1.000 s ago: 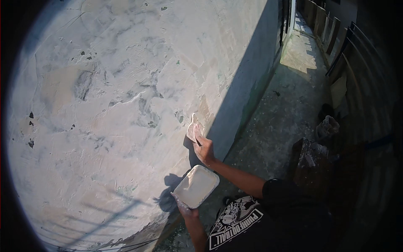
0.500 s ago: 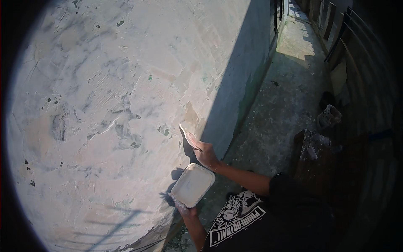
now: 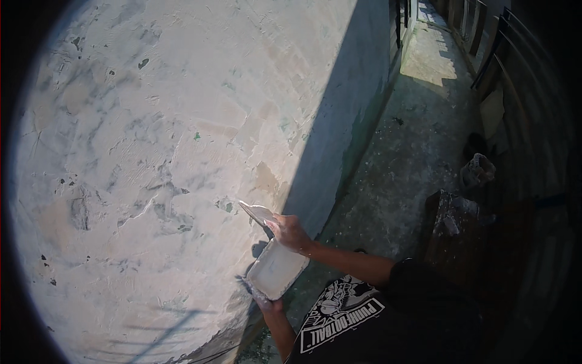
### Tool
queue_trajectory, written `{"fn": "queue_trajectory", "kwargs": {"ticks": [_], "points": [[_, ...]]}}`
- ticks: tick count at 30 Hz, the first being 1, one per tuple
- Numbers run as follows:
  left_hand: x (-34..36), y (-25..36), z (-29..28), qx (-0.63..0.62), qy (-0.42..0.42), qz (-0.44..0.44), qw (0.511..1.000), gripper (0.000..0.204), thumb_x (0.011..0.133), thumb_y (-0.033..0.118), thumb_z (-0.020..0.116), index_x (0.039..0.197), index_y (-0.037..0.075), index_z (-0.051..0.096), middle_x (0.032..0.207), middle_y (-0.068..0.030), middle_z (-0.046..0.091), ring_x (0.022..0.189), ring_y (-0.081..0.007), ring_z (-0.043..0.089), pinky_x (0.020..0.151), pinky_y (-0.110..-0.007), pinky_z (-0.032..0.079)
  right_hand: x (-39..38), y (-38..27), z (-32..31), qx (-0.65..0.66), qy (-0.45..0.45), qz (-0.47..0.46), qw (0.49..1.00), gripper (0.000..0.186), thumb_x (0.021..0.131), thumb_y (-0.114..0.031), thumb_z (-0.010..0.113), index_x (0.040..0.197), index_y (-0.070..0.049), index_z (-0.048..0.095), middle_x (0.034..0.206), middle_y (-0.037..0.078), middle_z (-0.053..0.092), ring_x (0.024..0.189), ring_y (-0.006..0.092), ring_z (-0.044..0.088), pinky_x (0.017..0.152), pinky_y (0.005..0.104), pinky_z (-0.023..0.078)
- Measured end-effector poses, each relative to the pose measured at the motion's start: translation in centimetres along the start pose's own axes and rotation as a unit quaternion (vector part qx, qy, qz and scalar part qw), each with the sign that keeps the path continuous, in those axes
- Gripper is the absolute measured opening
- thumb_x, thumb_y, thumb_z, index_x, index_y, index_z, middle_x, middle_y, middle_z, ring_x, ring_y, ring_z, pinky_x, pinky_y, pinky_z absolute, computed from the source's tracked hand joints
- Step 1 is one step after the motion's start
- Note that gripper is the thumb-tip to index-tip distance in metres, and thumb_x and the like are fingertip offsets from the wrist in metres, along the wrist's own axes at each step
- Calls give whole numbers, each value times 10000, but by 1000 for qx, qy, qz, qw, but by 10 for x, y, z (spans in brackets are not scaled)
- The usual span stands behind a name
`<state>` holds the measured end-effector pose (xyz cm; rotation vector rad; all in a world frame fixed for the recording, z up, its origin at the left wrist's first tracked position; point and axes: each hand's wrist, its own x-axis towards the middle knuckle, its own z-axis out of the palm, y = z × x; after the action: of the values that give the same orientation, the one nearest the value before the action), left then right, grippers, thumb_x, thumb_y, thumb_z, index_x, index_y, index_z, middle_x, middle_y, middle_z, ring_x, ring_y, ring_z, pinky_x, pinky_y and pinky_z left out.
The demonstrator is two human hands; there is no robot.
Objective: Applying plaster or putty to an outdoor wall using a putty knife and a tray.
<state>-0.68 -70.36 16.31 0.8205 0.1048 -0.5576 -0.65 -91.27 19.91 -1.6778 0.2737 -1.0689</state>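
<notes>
My right hand (image 3: 292, 233) is closed around a putty knife (image 3: 257, 213). Pale filler coats its wide flat blade, which points to the upper left, close to the wall (image 3: 182, 121); whether the edge touches the plaster I cannot tell. Just below, a shallow white rectangular tray (image 3: 276, 270) is gripped from beneath at its lower end by my left hand (image 3: 267, 303), whose fingers are partly hidden behind it. White smears mark the tray and my left fingers. My right hand overlaps the tray's upper edge.
The rough white wall has grey patches, small green chips and a shaded strip (image 3: 339, 121). To the right runs a concrete path (image 3: 418, 121). A white-smeared bucket (image 3: 477, 171) and a brown bench-like block (image 3: 451, 212) stand along it, with dark railings (image 3: 494, 48) beyond.
My right hand and the putty knife have moved left and down, nearer the tray, and the blade lies flatter. The view has shifted slightly over the wall. The left hand keeps its hold.
</notes>
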Motion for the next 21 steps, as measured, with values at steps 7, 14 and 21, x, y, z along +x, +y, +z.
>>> {"fn": "queue_trajectory", "kwargs": {"ticks": [7,14,21], "points": [[-12,-10,8,-14,10,20,1000,464,958,391,334,1256,53,443,1245,-126,509,1126,-294,504,954,-458,421,70,64,-74,-121,246,101,956,233,872,-132,574,1001,62,583,635,207,559,488,298,500,492,367,388],[-17,-22,-1,-41,68,22,997,464,961,394,319,1256,58,440,1245,-126,507,1121,-296,505,955,-458,421,91,121,-38,-174,184,6,967,513,737,69,483,1246,65,424,964,271,562,900,426,548,707,424,464],[-5,-33,19,-23,28,21,999,509,960,396,314,1302,27,387,1301,-153,456,1173,-302,465,987,-459,390,49,114,-78,-82,80,34,993,244,834,-75,572,1048,41,568,800,255,580,707,400,571,601,392,450]]}}
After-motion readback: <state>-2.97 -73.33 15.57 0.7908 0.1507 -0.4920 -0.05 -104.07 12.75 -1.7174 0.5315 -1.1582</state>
